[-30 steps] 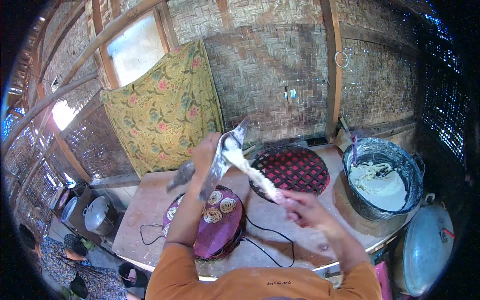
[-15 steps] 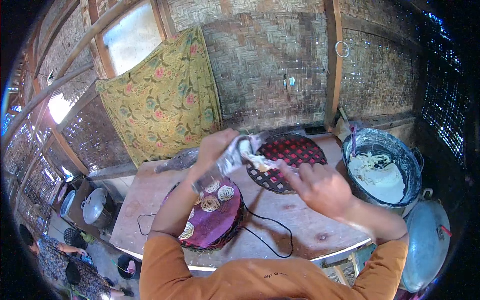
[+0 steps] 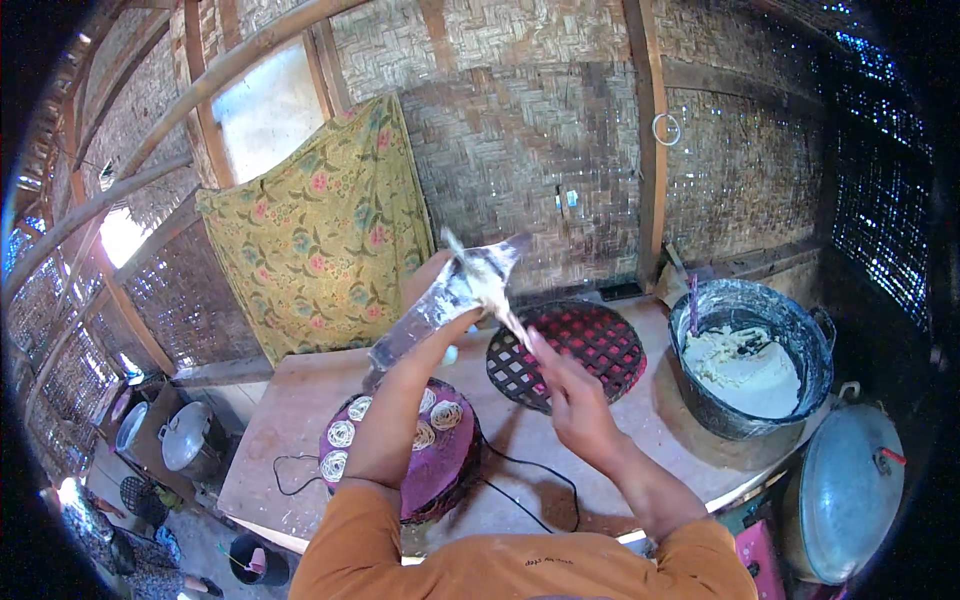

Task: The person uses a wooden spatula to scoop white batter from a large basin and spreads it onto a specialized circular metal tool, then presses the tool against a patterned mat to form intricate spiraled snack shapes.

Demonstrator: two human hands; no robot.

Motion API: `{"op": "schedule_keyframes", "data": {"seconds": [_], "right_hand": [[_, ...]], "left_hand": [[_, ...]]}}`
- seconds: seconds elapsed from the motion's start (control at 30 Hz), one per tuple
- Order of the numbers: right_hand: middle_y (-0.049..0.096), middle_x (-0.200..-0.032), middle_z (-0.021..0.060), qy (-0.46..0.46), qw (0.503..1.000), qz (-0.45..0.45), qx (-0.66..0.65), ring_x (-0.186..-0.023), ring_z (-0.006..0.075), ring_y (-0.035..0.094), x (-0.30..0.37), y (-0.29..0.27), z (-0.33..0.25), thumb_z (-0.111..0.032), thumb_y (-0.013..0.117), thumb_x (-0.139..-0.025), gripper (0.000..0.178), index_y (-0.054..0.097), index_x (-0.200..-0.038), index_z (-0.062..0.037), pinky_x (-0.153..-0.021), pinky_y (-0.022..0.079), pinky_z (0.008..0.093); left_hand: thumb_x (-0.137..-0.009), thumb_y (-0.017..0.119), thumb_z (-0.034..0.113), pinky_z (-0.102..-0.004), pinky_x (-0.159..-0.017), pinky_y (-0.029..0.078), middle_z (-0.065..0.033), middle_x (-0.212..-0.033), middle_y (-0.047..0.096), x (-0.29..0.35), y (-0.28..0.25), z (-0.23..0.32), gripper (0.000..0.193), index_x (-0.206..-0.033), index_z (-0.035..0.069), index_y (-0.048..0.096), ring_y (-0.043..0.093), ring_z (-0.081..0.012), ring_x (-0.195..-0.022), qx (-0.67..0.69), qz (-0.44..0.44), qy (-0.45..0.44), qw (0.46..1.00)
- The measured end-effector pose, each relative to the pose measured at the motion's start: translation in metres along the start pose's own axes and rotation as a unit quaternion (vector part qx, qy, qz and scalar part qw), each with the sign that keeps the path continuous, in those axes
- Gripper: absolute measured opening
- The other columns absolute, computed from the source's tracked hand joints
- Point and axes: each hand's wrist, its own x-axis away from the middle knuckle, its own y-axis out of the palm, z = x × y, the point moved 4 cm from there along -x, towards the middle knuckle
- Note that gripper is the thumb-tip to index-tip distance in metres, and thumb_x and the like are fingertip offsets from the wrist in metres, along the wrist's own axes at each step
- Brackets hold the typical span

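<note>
My left hand (image 3: pixel 428 275) grips a shiny, see-through sleeve-like holder (image 3: pixel 415 328) smeared with white dough. It is tilted above the table, and its far end flares out. The holder hides most of my left fingers. My right hand (image 3: pixel 575 390) is closed round a dough-coated stick-like utensil (image 3: pixel 513 322), whose far part lies at the holder's upper end; its exact shape is blurred. Below my left forearm sits a round tray with a purple cover (image 3: pixel 400 480), bearing several coiled pale dough rounds (image 3: pixel 446 415). Beyond my right hand lies a dark lattice-woven round tray (image 3: pixel 510 370).
A black bucket (image 3: pixel 740 425) of white dough (image 3: pixel 745 375) stands on the table's right, with a large lidded metal pot (image 3: pixel 848 490) beside it. A black cord (image 3: pixel 530 461) loops over the wooden table (image 3: pixel 275 400). Other people (image 3: pixel 110 535) are at lower left.
The view has shifted, so the table sits lower in the picture. The holder has turned into clearer sight. My right hand has moved left with the utensil, which now reaches across the holder's upper end.
</note>
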Motion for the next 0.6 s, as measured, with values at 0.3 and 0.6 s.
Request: {"op": "schedule_keyframes", "data": {"seconds": [0.3, 0.6], "right_hand": [[0.052, -0.074, -0.0011, 0.198, 0.975, -0.035, -0.093, -0.061, 0.0064, 0.043, 0.017, -0.028, 0.028, 0.002, 0.042, -0.092, 0.038, 0.049, -0.129, -0.0043, -0.054, 0.038, 0.0204], [0.061, -0.109, 0.0236, 0.176, 0.961, 0.067, 0.204, -0.101, 0.0314, 0.061, 0.027, -0.146, 0.041, 0.001, 0.042, -0.08, 0.038, 0.06, -0.113, -0.0013, -0.089, 0.044, 0.0358]], "left_hand": [[-0.065, 0.07, 0.028, -0.0379, -0.065, 0.049, -0.0102, -0.086, 0.063, -0.012, 0.01, 0.011, 0.034, -0.093, 0.011, 0.061, 0.062, -0.0305, -0.079, -0.14, 0.084, 0.152, 0.975], [-0.067, 0.07, 0.022, -0.0385, -0.058, 0.044, -0.0101, -0.073, 0.053, -0.004, -0.025, -0.02, 0.026, -0.081, 0.007, 0.054, 0.057, -0.0313, -0.07, -0.147, 0.139, 0.146, 0.968]]}}
